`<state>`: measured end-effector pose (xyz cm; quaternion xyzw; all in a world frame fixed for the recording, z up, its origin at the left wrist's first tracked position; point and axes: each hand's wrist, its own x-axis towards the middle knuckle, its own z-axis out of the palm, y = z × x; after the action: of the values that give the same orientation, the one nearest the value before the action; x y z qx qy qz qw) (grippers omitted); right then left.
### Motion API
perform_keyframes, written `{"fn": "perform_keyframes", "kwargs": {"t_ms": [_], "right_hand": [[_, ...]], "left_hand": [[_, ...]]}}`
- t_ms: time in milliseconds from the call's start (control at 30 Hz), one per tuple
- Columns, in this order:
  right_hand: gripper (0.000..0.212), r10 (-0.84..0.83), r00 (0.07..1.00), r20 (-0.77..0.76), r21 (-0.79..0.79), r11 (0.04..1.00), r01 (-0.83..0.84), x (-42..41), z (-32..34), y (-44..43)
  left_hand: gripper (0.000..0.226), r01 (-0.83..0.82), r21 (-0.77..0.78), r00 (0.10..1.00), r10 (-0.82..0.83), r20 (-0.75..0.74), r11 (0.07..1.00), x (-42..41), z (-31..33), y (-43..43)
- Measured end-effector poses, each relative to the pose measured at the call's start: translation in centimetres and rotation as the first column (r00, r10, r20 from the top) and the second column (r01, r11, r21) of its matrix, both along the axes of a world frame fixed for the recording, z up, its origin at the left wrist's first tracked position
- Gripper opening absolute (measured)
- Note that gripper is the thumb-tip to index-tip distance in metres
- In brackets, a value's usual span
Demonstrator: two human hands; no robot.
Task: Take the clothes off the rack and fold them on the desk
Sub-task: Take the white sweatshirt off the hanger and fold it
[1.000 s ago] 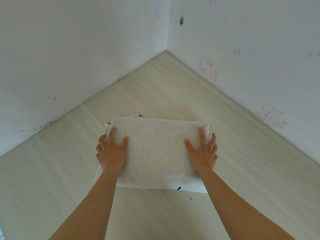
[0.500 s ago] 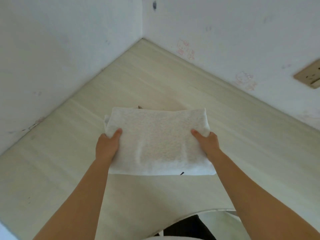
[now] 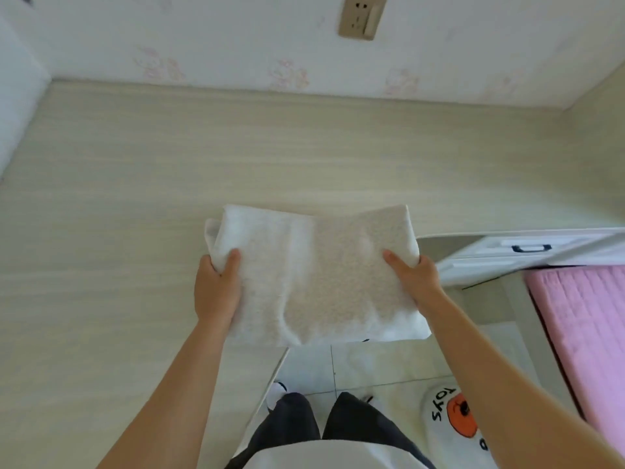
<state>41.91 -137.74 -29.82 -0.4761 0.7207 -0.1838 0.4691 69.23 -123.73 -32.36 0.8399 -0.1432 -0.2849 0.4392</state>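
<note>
Two hands on one folded white garment [image 3: 314,275]. Grips its left edge with the left hand [image 3: 216,289], thumb on top, the other fingers curled underneath and hidden. Grips its right edge with the right hand [image 3: 416,279] in the same way, thumb pressed on the upper face, fingers out of sight below. Holds the bundle flat and roughly level, with a slight dip down the middle between the two grips and several layers showing at the far left corner. Keeps it over the near right part of the pale wooden desk [image 3: 135,198], the near right corner of the bundle hanging out past the desk edge above the tiled floor [image 3: 372,367]. Hard to tell whether the underside touches the desk top or sits just above it.

Beyond the desk, a white wall with faint pink cartoon prints and a beige socket [image 3: 362,15] high up. To the right of the garment, a white drawer front with a dark handle [image 3: 529,248]. Further right and nearer, a pink bedcover [image 3: 585,326]. Below the garment, dark trousers [image 3: 338,431] and a white shoe [image 3: 277,394] on the tiles. Beside the right forearm, a white round thing [image 3: 449,421] on the floor, printed with the word "TOYS" and an orange shape. Bare forearms from the bottom of the view up to both hands.
</note>
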Motion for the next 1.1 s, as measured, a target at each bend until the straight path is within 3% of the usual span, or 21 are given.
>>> {"fn": "perform_keyframes", "kwargs": {"t_ms": [200, 400, 600, 900, 1100], "right_hand": [[0.052, -0.291, 0.956, 0.018, -0.011, 0.956, 0.292, -13.0, 0.2, 5.1], [0.045, -0.545, 0.839, 0.012, 0.034, 0.838, 0.544, -27.5, -1.4, 12.1], [0.038, -0.707, 0.706, 0.047, 0.052, 0.708, 0.705, -40.4, -4.8, 19.6], [0.032, -0.817, 0.573, 0.055, 0.191, 0.572, 0.797, -54.7, -9.4, 28.5], [0.052, -0.883, 0.464, 0.063, 0.297, 0.461, 0.836, -59.5, -11.4, 30.6]], "left_hand": [[0.037, 0.291, -0.003, 0.955, -0.291, 0.066, 0.957, -10.3, 0.3, -4.2], [0.031, 0.559, -0.005, 0.829, -0.559, -0.027, 0.829, -24.7, -1.1, -5.4], [0.031, 0.723, 0.084, 0.690, -0.719, -0.077, 0.685, -38.7, -4.2, -4.0], [0.042, 0.871, 0.208, 0.482, -0.856, -0.186, 0.445, -55.8, -9.8, -2.5], [0.043, 0.916, 0.271, 0.361, -0.902, -0.235, 0.296, -64.0, -13.2, -3.3]]}}
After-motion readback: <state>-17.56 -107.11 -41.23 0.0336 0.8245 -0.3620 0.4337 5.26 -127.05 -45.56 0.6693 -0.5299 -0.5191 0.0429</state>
